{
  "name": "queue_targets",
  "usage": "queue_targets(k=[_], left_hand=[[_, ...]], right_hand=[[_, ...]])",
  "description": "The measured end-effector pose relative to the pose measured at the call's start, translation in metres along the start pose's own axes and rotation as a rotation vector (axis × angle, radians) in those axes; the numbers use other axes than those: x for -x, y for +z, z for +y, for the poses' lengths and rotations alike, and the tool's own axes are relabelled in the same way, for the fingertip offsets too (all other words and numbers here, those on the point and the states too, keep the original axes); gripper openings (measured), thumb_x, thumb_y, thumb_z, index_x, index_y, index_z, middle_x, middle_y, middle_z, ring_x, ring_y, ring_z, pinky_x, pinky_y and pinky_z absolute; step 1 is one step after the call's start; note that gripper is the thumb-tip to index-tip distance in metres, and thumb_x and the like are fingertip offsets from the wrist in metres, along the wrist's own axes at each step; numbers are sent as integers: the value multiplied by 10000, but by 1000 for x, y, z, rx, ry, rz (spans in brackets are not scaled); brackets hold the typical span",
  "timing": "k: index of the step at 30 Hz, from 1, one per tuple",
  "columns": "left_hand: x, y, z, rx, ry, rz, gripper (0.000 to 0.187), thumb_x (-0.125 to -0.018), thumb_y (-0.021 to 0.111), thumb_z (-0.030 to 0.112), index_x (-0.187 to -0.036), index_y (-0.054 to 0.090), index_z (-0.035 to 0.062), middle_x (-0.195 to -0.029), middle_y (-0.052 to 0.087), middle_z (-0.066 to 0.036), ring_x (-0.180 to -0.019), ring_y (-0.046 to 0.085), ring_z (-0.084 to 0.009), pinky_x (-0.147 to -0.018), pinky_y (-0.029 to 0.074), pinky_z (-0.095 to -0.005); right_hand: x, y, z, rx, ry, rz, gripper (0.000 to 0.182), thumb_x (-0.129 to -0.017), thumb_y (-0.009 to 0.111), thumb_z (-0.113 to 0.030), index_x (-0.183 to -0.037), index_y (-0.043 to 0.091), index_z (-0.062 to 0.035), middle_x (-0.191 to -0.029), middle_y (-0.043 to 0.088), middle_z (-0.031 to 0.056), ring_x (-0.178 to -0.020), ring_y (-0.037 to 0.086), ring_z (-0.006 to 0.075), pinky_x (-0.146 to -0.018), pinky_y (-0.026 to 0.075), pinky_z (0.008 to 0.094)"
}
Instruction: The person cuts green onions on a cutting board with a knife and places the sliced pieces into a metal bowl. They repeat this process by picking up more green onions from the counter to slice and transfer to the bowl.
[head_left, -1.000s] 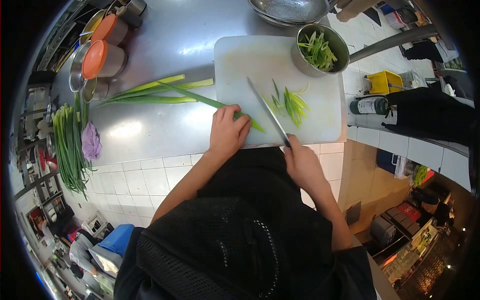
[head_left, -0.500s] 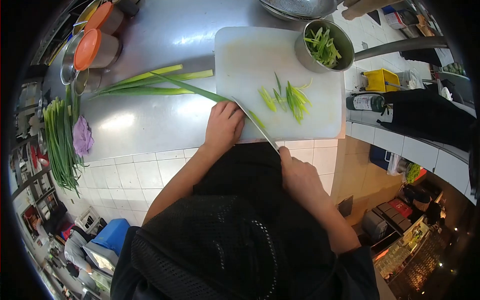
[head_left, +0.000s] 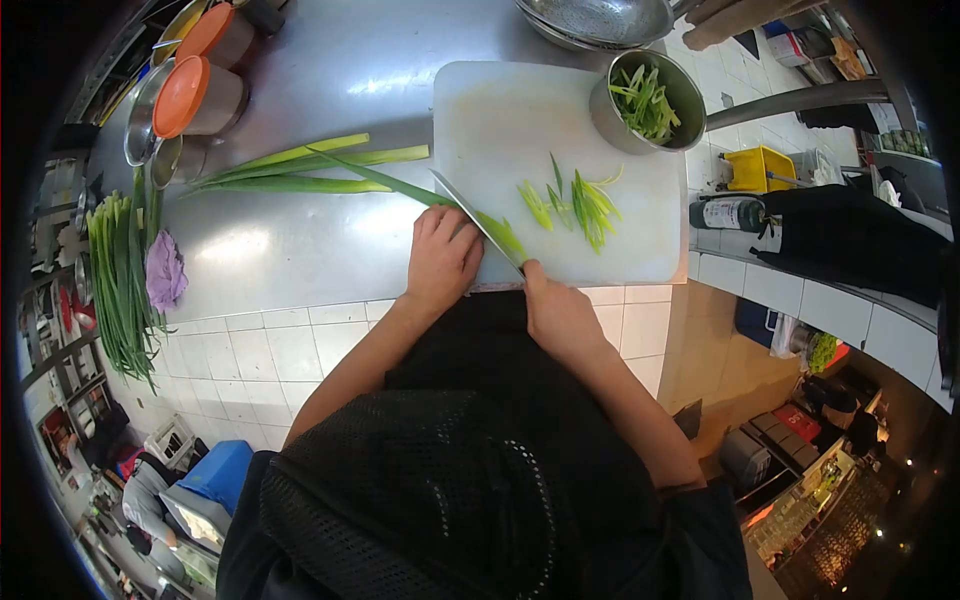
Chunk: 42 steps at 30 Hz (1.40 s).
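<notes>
My left hand point(head_left: 440, 255) presses a long green onion point(head_left: 380, 180) near the left edge of the white cutting board point(head_left: 500, 110), its fingers curled on the stalk. My right hand point(head_left: 560, 308) is closed on the handle of a knife point(head_left: 478, 221), whose blade lies slantwise across the onion beside my left fingertips. Right of the blade is a cut green piece point(head_left: 502, 236). Sliced green onion point(head_left: 594, 208) lies farther right on the board. A metal pot point(head_left: 602, 112) at the board's upper right corner holds more slices.
Several stalks point(head_left: 290, 170) lie on the steel table point(head_left: 330, 250) left of the board. A green onion bunch point(head_left: 120, 280) and a purple cloth point(head_left: 165, 270) are at the far left. Orange-lidded containers point(head_left: 182, 97) and metal strainers point(head_left: 600, 20) stand at the back. A person point(head_left: 148, 495) is at lower left.
My right hand and the knife have moved left and slightly up, bringing the blade closer to my left fingers. A wider green piece now shows right of the blade.
</notes>
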<state>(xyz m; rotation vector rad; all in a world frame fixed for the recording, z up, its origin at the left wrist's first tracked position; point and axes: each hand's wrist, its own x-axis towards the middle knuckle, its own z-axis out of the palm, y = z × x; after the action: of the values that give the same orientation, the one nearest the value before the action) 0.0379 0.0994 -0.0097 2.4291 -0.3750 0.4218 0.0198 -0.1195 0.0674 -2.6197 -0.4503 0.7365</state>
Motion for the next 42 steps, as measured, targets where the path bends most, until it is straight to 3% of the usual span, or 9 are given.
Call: queue_targets(k=[9, 11, 17, 20, 23, 29, 35, 39, 42], left_hand=[[-6, -2, -9, 117, -144, 48, 183, -909, 758, 26, -1087, 736, 62, -1268, 625, -140, -1166, 600, -395, -994, 505, -482], [-7, -3, 0, -21, -26, 24, 204, -899, 776, 53, -1099, 745, 80, -1260, 626, -120, -1179, 596, -381, -1011, 489, -496], [-6, 2, 11, -57, -35, -67, 211, -885, 796, 116, -1092, 760, 109, -1173, 627, -85, -1145, 594, -341, -1051, 456, -513], [-9, -1, 13, -81, -17, -58, 212, -881, 794, 118, -1091, 764, 118, -1140, 627, -80, -1131, 592, -333, -1057, 456, -516], [-8, -1, 12, -105, -7, -44, 222, -875, 793, 118, -1096, 764, 115, -1133, 630, -80, -1143, 593, -335, -1061, 458, -522], [-7, -1, 6, -30, -17, -57, 226, -875, 781, 106, -1099, 759, 92, -1158, 648, -89, -1161, 603, -342, -1033, 486, -506], [-8, -2, -2, 19, -10, -57, 220, -870, 759, 56, -1086, 718, 35, -1149, 666, -113, -1136, 624, -366, -987, 510, -483], [-8, -3, -2, 13, 26, -2, 211, -869, 756, 41, -1073, 705, 26, -1153, 667, -120, -1139, 622, -371, -985, 510, -485], [-7, -4, -6, 35, 21, -50, 207, -868, 748, 14, -1070, 701, 19, -1172, 657, -138, -1148, 616, -380, -983, 515, -485]], right_hand=[[10, -38, 54, -290, -57, 42, 267, -1077, 613, -177, -1261, 581, 13, -835, 708, 307, -815, 697, 527, -771, 539, 625], [17, -42, 60, -265, 59, 148, 255, -1076, 608, -166, -1248, 605, 22, -856, 702, 324, -818, 684, 543, -756, 526, 636], [34, -61, -1, -150, 44, 130, 313, -1084, 536, -137, -1356, 534, 20, -842, 719, 307, -770, 699, 526, -740, 550, 640], [53, -53, -9, -18, -117, 91, 368, -993, 579, -65, -1347, 529, 24, -776, 699, 229, -720, 724, 464, -697, 574, 597], [72, -60, -16, 6, -56, 5, 368, -968, 573, -42, -1325, 521, 31, -747, 675, 207, -718, 727, 464, -698, 587, 583], [16, 2, 8, -48, -10, 76, 261, -976, 553, -49, -1229, 515, 8, -788, 710, 245, -699, 722, 476, -652, 586, 598], [34, -58, -40, -5, -94, 32, 270, -982, 542, -43, -1244, 515, 12, -781, 713, 258, -740, 736, 483, -672, 584, 607], [34, -16, -19, -22, 5, -31, 256, -984, 535, -40, -1233, 513, 14, -794, 717, 262, -763, 743, 480, -686, 586, 604], [-7, 8, -5, -65, -25, 109, 241, -994, 547, -50, -1224, 512, 11, -803, 718, 270, -749, 735, 485, -675, 583, 601]])
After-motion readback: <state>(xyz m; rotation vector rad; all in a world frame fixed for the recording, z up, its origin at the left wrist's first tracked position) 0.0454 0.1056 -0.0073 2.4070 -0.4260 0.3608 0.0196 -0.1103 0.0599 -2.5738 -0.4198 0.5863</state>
